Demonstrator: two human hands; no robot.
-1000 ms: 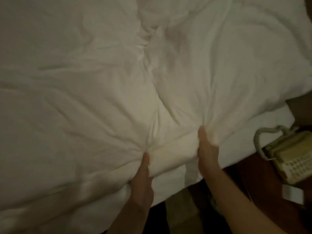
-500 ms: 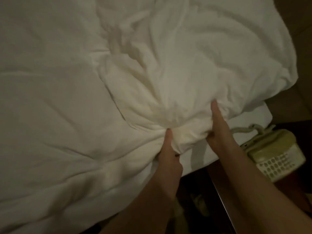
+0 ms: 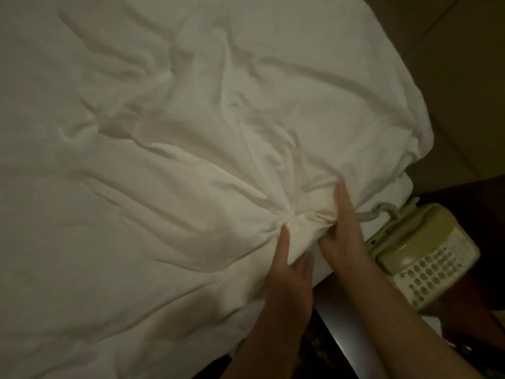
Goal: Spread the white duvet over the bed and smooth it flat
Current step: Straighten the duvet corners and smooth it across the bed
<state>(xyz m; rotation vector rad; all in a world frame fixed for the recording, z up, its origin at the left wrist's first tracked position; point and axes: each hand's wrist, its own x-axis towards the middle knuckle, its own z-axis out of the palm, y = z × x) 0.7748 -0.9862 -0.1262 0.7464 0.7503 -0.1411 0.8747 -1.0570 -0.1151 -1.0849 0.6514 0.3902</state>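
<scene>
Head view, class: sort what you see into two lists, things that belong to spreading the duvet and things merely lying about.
Belongs to the job:
white duvet
left hand, gripping a bunched fold
right hand, gripping the same fold
bed sheet under the duvet's edge

Just lying about:
beige telephone
coiled phone cord
dark bedside table

The room is dim, lit with a warm, yellowish cast. A cream corded telephone (image 3: pixel 426 255) sits at the lower right, its keypad facing up and its coiled cord (image 3: pixel 382 210) curling off its upper left end. It rests on a dark wooden nightstand (image 3: pixel 470 203) whose top shows above and to the right of the telephone. Beyond the nightstand, a plain tan wall (image 3: pixel 451 77) fills the upper right corner. Below and left of the telephone a pale glossy edge (image 3: pixel 338 321) runs diagonally
</scene>
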